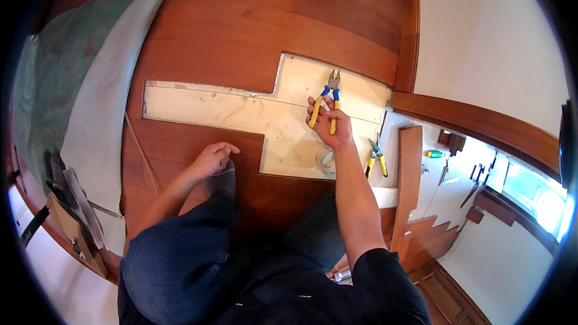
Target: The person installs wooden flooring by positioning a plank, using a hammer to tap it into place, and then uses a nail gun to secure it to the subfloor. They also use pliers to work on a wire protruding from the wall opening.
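My right hand grips combination pliers by their yellow and blue handles. The jaws point away from me, slightly parted, over the pale plywood in the floor opening. Beside my knee, my left hand has its index finger stretched out and the other fingers loosely curled; nothing shows in it. A roll of tape lies on the plywood by my right wrist, partly hidden by the forearm. Just right of that arm rest yellow-handled snips.
Reddish-brown floorboards surround the stepped opening. A rolled-back green and grey sheet lies at left. A loose board lies at right, near a green-handled tool and more hand tools. Wooden trim edges the white wall.
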A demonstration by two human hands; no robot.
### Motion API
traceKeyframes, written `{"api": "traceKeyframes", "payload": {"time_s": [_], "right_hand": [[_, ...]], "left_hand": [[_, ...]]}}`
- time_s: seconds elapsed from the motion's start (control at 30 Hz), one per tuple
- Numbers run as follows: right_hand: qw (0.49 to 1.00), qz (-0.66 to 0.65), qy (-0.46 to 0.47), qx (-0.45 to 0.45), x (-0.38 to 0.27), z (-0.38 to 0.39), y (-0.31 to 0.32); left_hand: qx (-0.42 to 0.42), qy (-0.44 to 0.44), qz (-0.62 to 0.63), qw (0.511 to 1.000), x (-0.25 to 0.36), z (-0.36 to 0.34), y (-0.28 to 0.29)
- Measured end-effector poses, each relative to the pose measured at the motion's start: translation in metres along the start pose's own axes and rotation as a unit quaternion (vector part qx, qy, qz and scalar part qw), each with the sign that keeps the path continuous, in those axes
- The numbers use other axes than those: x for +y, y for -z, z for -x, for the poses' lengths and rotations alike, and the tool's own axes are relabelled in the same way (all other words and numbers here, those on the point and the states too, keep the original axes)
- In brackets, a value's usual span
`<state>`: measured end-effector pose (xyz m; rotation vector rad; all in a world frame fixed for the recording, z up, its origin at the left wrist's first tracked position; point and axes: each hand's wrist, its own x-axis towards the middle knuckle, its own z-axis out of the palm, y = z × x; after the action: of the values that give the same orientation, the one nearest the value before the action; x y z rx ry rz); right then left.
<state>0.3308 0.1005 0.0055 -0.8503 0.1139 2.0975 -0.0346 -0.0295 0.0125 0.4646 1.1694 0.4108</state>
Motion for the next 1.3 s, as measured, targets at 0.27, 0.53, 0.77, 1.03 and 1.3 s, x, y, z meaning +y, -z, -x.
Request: {"api": "traceKeyframes", "payload": {"time_s": [0.27, 0.53, 0.77, 1.03, 1.3], "right_hand": [[0.993, -0.078, 0.054, -0.067, 0.009, -0.017, 0.008], [0.989, -0.115, 0.012, -0.094, -0.006, -0.017, 0.024], [0.999, -0.029, -0.030, -0.007, -0.023, -0.009, 0.018], [0.746, 0.578, 0.023, 0.330, -0.022, -0.018, -0.021], [0.529, 0.749, 0.066, 0.393, 0.008, -0.016, -0.044]], "left_hand": [[0.024, 0.022, 0.007, 0.999, -0.008, 0.014, 0.004], [0.019, 0.032, -0.031, 0.999, 0.002, 0.018, 0.000], [0.034, 0.029, -0.050, 0.998, -0.014, 0.019, 0.003], [0.013, -0.001, -0.035, 0.999, -0.016, 0.015, -0.003], [-0.028, -0.023, -0.053, 0.998, 0.008, 0.006, -0.031]]}}
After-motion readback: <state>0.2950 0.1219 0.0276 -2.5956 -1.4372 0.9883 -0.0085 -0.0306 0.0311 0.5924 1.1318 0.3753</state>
